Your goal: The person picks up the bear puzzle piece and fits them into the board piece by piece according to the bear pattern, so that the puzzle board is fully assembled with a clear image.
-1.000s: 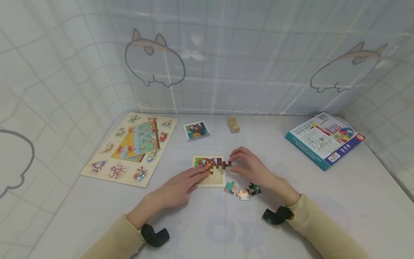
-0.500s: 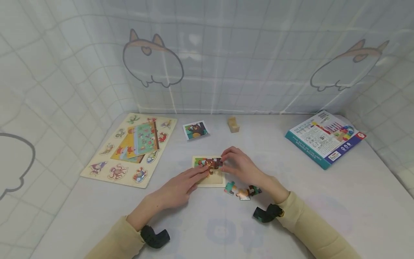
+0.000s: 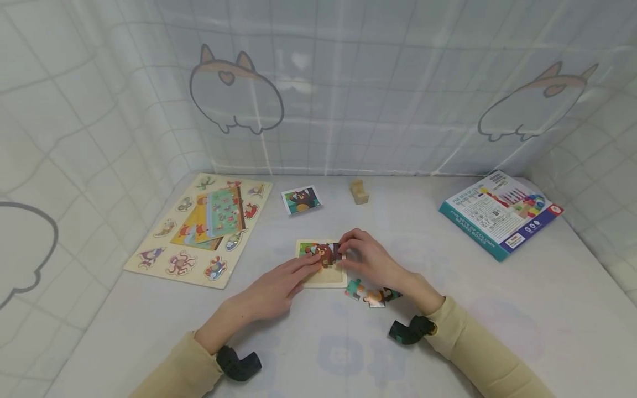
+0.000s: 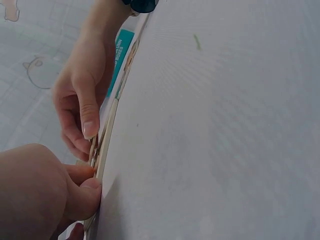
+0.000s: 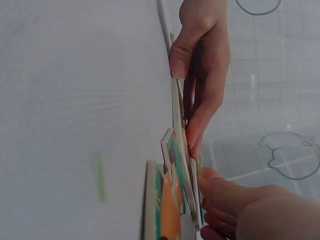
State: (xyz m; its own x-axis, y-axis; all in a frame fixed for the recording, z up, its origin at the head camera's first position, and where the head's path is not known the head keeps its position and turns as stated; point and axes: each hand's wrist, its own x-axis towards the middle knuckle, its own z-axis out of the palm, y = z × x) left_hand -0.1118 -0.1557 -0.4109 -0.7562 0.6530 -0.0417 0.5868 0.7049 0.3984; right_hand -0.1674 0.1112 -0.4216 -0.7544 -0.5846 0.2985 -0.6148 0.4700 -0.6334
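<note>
A small wooden puzzle board (image 3: 329, 278) lies on the table in the head view, its upper part filled by a brown bear picture (image 3: 322, 252). My left hand (image 3: 272, 286) holds the board at its left side, thumb at the near edge and fingers across the top. At the upper right corner my right hand (image 3: 375, 258) pinches a dark puzzle piece (image 3: 339, 255), mostly hidden by the fingertips. It appears to sit against the bear. Both wrist views show the hands from low down, meeting at the thin board (image 4: 107, 137). Several loose pieces (image 3: 355, 288) lie below my right hand.
A large sea-animal board (image 3: 199, 271) carries two picture panels at the left. Behind the puzzle lie a bear picture card (image 3: 302, 200) and a small wooden block (image 3: 359, 192). A toy box (image 3: 500, 215) lies at the back right, before the wall curtain.
My right hand has moved left with the dark piece, from beyond the board's right edge onto its upper right corner. The left hand has stayed in place.
</note>
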